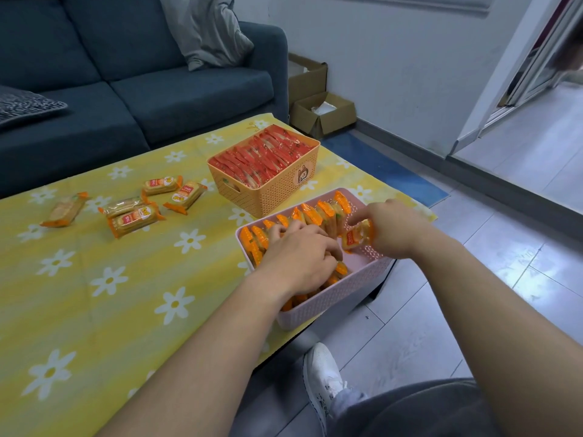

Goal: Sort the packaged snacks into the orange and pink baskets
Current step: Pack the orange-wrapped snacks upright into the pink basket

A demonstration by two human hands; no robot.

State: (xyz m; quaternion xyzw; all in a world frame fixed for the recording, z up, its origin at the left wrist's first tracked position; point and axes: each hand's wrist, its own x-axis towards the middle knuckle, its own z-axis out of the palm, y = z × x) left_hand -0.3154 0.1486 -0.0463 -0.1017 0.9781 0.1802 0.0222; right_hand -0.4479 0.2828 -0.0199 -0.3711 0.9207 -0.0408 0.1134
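Observation:
The pink basket [334, 296] stands at the table's right edge, holding a row of orange-wrapped snacks [310, 216]. My left hand [299, 253] lies over the packs in the basket's near half, fingers curled down among them. My right hand [392, 228] holds one orange snack pack [356, 236] over the basket's right side. The orange basket [274, 192] behind is packed full of red-wrapped snacks [262, 157]. Several loose orange snack packs [135, 217] lie on the yellow flowered tablecloth [126, 294] to the left.
A blue sofa [142, 89] with grey cushions runs behind the table. Two open cardboard boxes [321, 111] sit on the floor by the wall. My white shoe [321, 373] and grey trouser leg are below the table's right edge.

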